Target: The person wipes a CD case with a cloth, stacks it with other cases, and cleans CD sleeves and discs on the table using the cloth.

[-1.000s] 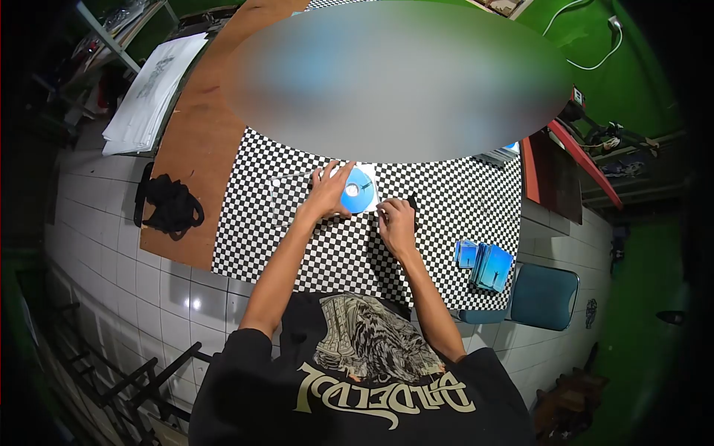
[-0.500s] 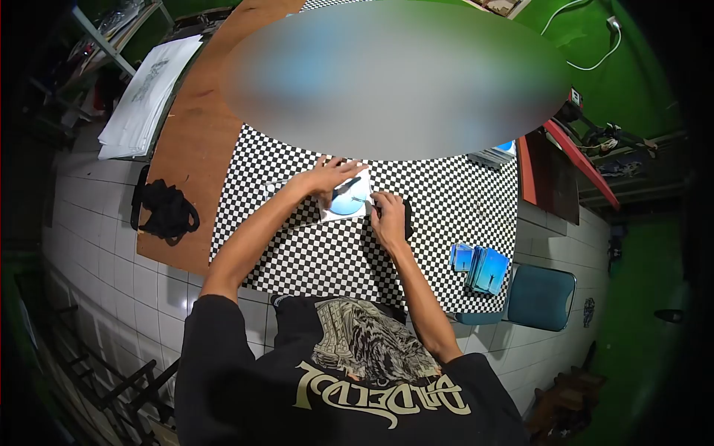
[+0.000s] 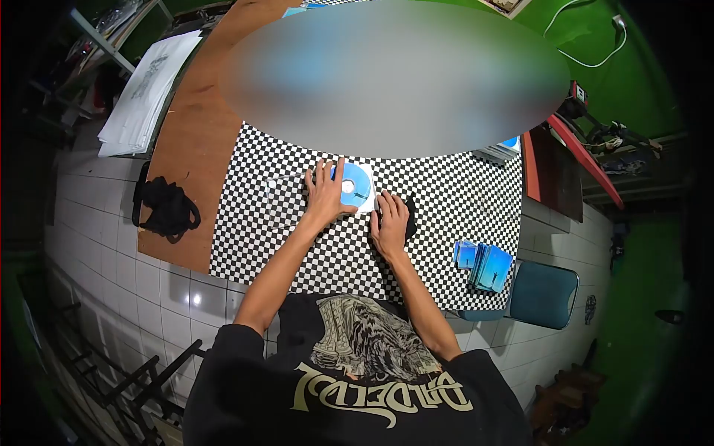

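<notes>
A blue disc (image 3: pixel 358 187) with a small dark figure printed on it lies in the white tray of an opened CD case (image 3: pixel 368 209). To its left extends the clear lid (image 3: pixel 282 195), partly hidden by my hand. My left hand (image 3: pixel 325 192) rests over the left part of the case, fingers spread, thumb by the lower edge of the tray. Beside the right edge of the case lies my right hand (image 3: pixel 390 223), its fingers stretched out and slightly apart. A black item (image 3: pixel 410 217) is partly covered by this hand.
A stack of blue-covered cases (image 3: pixel 491 267) and a pile of smaller blue cards (image 3: pixel 465 254) stand at the right on the checkered tablecloth (image 3: pixel 335 260). More cases (image 3: pixel 500 154) lie farther back. Black cloth (image 3: pixel 169 208) sits left. A blurred patch hides the far table.
My left hand has drawn back from across the disc to the left side of the case. More of the disc shows, and its printed figure now sits at the lower right.
</notes>
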The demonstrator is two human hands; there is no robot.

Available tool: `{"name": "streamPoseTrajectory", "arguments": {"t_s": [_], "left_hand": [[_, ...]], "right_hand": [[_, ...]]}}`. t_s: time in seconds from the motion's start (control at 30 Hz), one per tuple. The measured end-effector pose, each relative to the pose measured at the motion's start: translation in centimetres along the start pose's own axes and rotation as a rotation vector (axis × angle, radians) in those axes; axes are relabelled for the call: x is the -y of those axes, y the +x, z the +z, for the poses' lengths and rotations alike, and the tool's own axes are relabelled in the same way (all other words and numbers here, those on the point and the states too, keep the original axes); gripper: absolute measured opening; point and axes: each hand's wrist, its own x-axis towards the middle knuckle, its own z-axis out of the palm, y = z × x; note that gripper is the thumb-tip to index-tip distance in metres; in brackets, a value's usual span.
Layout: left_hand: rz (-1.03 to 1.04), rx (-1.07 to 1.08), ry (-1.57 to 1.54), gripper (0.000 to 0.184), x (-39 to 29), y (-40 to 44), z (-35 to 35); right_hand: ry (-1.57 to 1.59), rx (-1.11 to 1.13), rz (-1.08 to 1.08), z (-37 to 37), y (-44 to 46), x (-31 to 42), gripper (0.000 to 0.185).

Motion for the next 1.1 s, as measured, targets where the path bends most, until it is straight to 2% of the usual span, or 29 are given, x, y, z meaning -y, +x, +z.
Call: {"name": "streamPoseTrajectory", "arguments": {"t_s": [0.2,0.5,0.6,0.77,0.87,1.1], "left_hand": [[0.132,0.141,-0.051,0.147,0.4,0.2,-2.0],[0.161,0.322,-0.062,0.148,0.8,1.1,-3.5],[0.211,0.292,-0.048,0.142,1.4,1.0,-3.4],[0.174,0.254,-0.015,0.133,1.8,0.1,-3.1],[0.158,0.146,-0.053,0.121,2.2,-0.3,-2.1],[0.173,-0.042,-0.037,0.109,3.7,-1.3,-0.3]], "right_hand": [[0.022,-0.006,-0.016,-0.1,0.0,0.3,0.046],[-0.003,0.015,-0.037,-0.3,0.6,0.7,0.048],[-0.019,0.072,-0.082,-0.7,1.7,1.5,0.049],[-0.087,0.165,-0.176,0.0,3.1,1.4,0.052],[-0.107,0.213,-0.194,0.3,3.5,1.3,0.054],[-0.109,0.213,-0.204,1.2,3.7,1.4,0.055]]}}
